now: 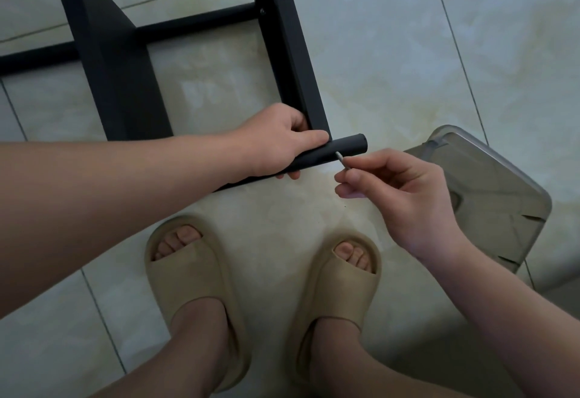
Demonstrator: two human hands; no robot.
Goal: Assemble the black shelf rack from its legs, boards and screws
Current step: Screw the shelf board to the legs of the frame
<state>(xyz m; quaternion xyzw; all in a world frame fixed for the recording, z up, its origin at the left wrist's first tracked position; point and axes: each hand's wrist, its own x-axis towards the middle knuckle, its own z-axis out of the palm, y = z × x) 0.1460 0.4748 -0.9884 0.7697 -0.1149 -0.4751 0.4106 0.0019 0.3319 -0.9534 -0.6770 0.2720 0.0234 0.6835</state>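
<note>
The partly built black shelf rack (pixel 113 61) stands on the tiled floor, with two boards and thin cross tubes joining them. My left hand (pixel 279 143) grips a round black leg tube (pixel 342 148) and holds it against the lower end of the right board (pixel 292 52). My right hand (pixel 398 190) pinches a thin metal screw or key (pixel 342 162); its tip touches the side of the tube near the tube's end. Whether the metal piece is a screw or a tool I cannot tell.
A grey plastic stool (pixel 489 196) stands close on the right, just behind my right hand. My two feet in beige slides (pixel 191 287) are planted directly below the tube. Pale floor tiles (pixel 392 52) stretch to the right of the rack.
</note>
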